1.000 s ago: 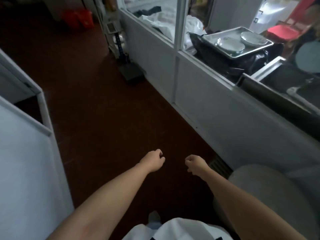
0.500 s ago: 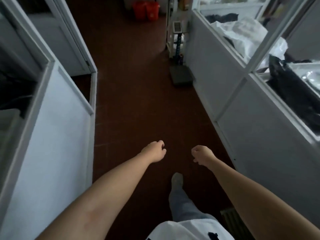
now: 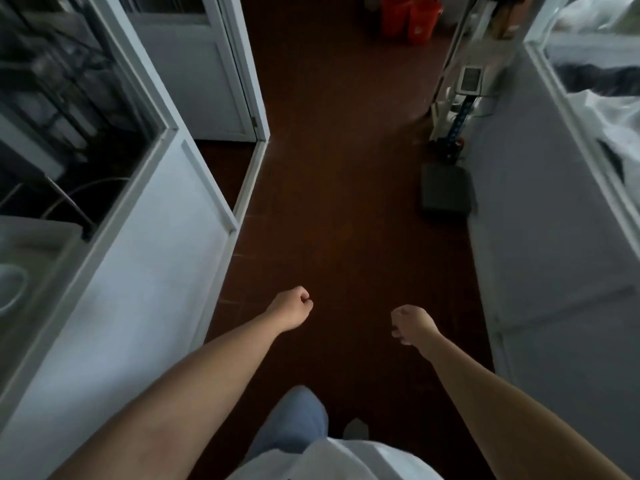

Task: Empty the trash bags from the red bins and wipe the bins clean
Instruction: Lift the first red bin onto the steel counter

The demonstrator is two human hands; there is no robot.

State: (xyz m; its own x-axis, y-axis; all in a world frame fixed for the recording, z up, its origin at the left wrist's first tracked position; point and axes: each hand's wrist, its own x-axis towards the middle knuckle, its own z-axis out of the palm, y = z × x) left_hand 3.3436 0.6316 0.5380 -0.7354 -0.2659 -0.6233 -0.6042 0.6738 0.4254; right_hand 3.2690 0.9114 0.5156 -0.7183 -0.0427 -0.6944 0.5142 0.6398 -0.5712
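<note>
Red bins (image 3: 420,20) upright, side by side

Holds bare left forearm (image 3: 194,375) and bare right forearm (image 3: 485,386) stretched forward and down, bare left grip (image 3: 291,308) curled into an empty fist, bare right grip (image 3: 410,323) curled likewise, the two apart.

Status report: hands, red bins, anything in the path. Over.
Left hand and right hand curled, holding nothing. Two red bins at corridor's far end, untouched. Platform scale on floor by right wall, beside the path.
</note>
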